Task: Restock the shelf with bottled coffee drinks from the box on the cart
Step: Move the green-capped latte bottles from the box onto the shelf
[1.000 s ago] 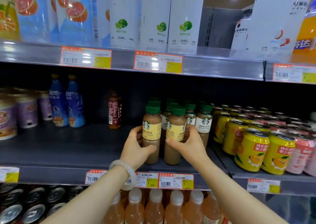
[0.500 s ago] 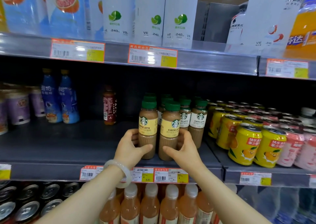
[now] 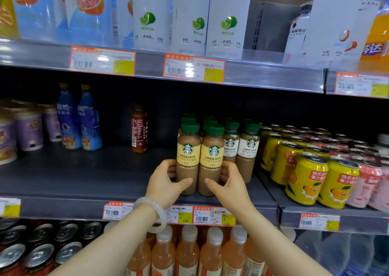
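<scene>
On shelf (image 3: 88,181), hands (image 3: 166,183) (image 3: 229,183) each grip one upright green-capped Cheese Latte bottle (image 3: 188,159) (image 3: 212,162) of brown coffee.

The rear coffee bottles (image 3: 207,119) are hiding behind the front pair, only caps showing. Both forearms are running off the bottom edge. The price tags (image 3: 193,68) are blurring unreadably.

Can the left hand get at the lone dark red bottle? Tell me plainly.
Probably yes. The dark red bottle stands alone, with bare shelf in front. But the left hand now grips a Cheese Latte bottle and would have to let go first.
</scene>
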{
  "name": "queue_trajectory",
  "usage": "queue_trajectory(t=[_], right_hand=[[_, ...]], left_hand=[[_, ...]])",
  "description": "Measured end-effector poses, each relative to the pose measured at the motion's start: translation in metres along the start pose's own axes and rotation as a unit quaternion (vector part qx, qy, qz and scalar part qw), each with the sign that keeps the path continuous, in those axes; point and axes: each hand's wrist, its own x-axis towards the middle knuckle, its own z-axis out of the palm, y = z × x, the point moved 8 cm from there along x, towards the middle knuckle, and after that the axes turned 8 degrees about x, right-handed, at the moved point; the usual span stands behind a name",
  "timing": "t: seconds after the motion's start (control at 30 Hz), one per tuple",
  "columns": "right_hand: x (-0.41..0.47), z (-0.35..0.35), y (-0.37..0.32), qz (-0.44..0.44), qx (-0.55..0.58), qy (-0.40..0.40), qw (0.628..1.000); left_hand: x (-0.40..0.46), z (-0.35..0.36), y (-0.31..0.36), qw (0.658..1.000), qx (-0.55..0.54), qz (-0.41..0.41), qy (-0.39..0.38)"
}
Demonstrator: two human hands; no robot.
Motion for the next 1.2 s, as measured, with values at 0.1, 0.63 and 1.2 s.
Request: queue_trajectory(t=[0.1,0.63,1.2], right_hand=[[0.002,0.001,0.002,0.003,0.001,0.004,1.0],[0.004,0.002,0.005,0.016,-0.033,0.021,0.999],[-0.019,-0.009,-0.024,-0.02,-0.122,0.03,0.992]], left_hand=[[0.0,-0.001,0.0,1.0,0.001,-0.001,0.007],[0.003,0.001,-0.004,1.0,-0.001,-0.016,0.013],[-0.028,-0.014,0.014,0.987,0.152,0.025,0.042]])
